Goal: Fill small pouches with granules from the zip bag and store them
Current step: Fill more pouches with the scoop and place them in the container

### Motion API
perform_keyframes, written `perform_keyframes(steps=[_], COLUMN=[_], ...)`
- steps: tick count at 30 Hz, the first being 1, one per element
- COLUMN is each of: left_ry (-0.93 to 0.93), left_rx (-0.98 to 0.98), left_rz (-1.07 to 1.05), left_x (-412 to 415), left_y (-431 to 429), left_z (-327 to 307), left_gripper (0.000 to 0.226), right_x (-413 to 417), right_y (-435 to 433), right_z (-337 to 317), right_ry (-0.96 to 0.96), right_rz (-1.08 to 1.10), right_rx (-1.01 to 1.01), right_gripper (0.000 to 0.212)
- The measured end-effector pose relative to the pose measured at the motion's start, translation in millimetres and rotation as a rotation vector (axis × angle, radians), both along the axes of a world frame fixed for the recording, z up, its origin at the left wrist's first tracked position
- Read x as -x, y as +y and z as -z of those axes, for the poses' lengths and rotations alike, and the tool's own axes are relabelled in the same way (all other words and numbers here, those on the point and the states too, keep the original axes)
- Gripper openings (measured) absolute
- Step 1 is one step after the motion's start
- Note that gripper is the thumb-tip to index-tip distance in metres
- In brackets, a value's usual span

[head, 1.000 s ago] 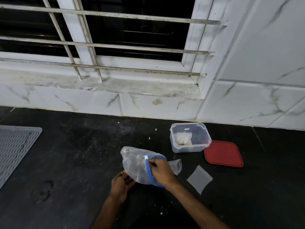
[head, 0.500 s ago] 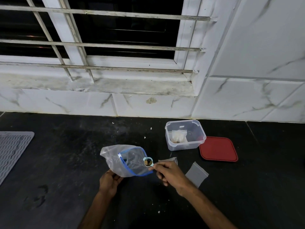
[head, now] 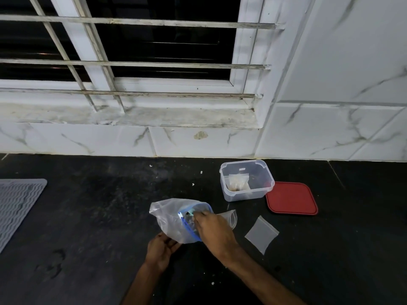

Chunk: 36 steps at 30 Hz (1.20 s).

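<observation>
On a dark tabletop, the left hand curls its fingers round the bottom of a clear zip bag. Just right of it, the right hand pinches a small teal scoop inside the bag's blue-edged mouth. Behind that hand lies an open pouch; to its right a flat pouch, then a clear container holding a filled pouch, and a red lid.

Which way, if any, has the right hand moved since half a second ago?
Yes: the right hand has moved left, away from the clear plastic box, into the blue-zippered clear bag.
</observation>
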<state>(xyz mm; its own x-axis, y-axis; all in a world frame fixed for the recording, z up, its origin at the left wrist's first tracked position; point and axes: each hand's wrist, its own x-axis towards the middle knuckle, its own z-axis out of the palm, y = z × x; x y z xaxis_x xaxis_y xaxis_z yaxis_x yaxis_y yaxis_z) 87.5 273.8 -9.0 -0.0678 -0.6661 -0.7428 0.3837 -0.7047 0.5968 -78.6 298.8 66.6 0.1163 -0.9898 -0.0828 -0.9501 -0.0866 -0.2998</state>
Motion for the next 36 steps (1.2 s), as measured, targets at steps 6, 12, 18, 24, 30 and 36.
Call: perform_keyframes(steps=[6,12,18,24,30,36], left_ry=[0.010,0.047,0.058,-0.147,-0.331,-0.843], left_rx=[-0.023,-0.060,-0.061,0.053,0.132,0.351], left_rz=[-0.005,-0.047,-0.080,-0.199,-0.150,-0.496], left_x=[-4,-6,-15,-35,-46,-48], left_y=[2,-5,-16,-36,-43,-29], left_z=[1,-1,-2,-1,11,-21], left_gripper=[0.023,0.024,0.029,0.021,0.016,0.020], right_x=[2,10,24,52,88,113], right_y=[8,18,25,41,57,62], right_z=[12,-6,-20,-28,-9,6], right_ry=[-0.528,-1.318,-1.381,-1.322,-1.211,-1.130], right_rz=[0.218,0.613,0.606,0.558,0.694,0.800], right_rx=[-0.059,-0.551,-0.595,-0.501,-0.462,-0.452], right_gripper=[0.019,0.022,0.025,0.024,0.023,0.023])
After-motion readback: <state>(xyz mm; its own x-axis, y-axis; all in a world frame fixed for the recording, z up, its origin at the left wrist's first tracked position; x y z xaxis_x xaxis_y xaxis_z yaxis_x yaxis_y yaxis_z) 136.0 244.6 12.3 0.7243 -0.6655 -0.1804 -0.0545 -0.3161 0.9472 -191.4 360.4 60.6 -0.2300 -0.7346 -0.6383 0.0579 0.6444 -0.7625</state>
